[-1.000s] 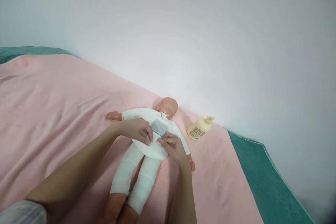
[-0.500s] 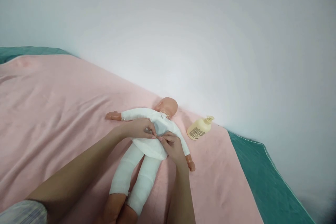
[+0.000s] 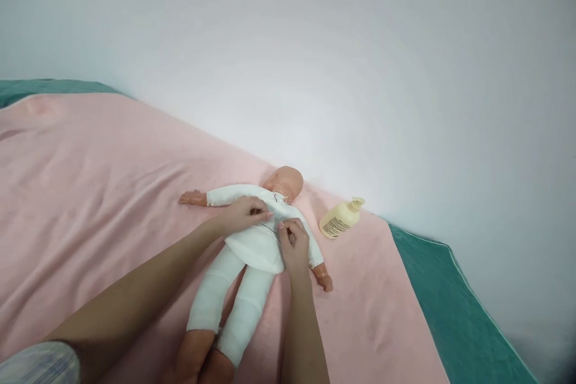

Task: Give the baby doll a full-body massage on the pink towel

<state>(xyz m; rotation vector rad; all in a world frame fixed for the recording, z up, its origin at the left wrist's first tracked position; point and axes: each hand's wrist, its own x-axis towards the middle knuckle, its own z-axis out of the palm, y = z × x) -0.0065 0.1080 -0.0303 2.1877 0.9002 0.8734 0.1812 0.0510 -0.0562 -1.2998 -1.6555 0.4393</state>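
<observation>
"Where is the doll (image 3: 256, 253)?"

"On the pink cloth (image 3: 112, 156), head at the far end by the wall (image 3: 315, 60), legs toward the near side, arms spread left and right."

"And the hands?"

"Both at its white torso. The left hand (image 3: 245, 214) comes in from the left, the right hand (image 3: 294, 243) from the right, with a short dark line (image 3: 269, 228) across the torso between them."

"Are they gripping something?"

"The fingertips look drawn close together on each hand, but I can't tell whether any fabric is clamped in them."

"Anything else around?"

"A yellow bottle (image 3: 339, 220) right of the doll, well apart from the left hand, and green fabric (image 3: 450, 294) beyond the cloth's right edge."
</observation>
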